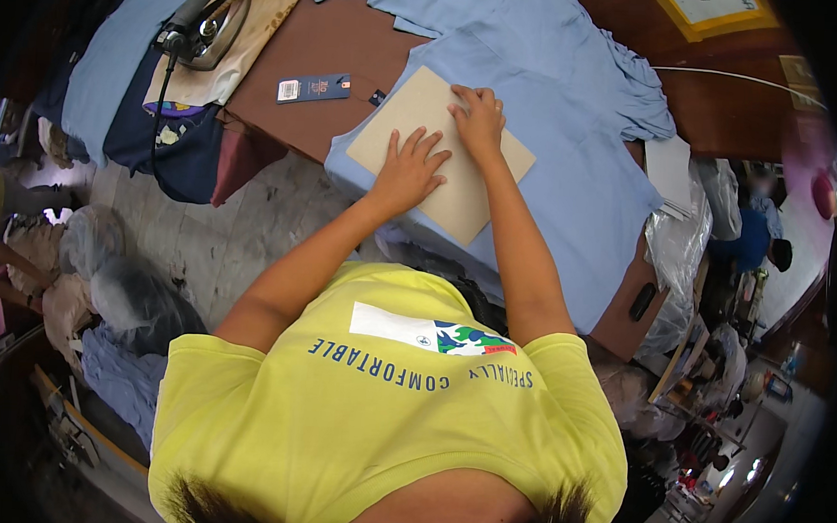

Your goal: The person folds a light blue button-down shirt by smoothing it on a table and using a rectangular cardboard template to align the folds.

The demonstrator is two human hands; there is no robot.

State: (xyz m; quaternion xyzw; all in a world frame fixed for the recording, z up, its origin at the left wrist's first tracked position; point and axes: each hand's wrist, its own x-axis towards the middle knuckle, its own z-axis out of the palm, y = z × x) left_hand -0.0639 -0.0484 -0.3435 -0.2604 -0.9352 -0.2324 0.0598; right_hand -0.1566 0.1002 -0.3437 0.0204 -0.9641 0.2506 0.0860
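Observation:
A light blue shirt (576, 147) lies spread over a brown table, its sleeves toward the far side. On the shirt, near its left edge, rests a flat beige cardboard sheet (464, 202), turned at an angle. My left hand (410, 171) presses flat on the sheet's left part with its fingers spread. Farther right, my right hand (478, 123) touches the sheet near its far right edge, fingers apart and slightly bent. Left of the sheet lies a dark blue hang tag (314, 87) with a white label, its string running toward the shirt.
An iron (212, 38) stands at the far left on a beige cloth, its cord hanging down. White sheets (667, 170) and clear plastic bags (680, 247) sit by the table's right side. Bagged garments (123, 293) are piled at left. Brown tabletop (350, 40) shows beyond the tag.

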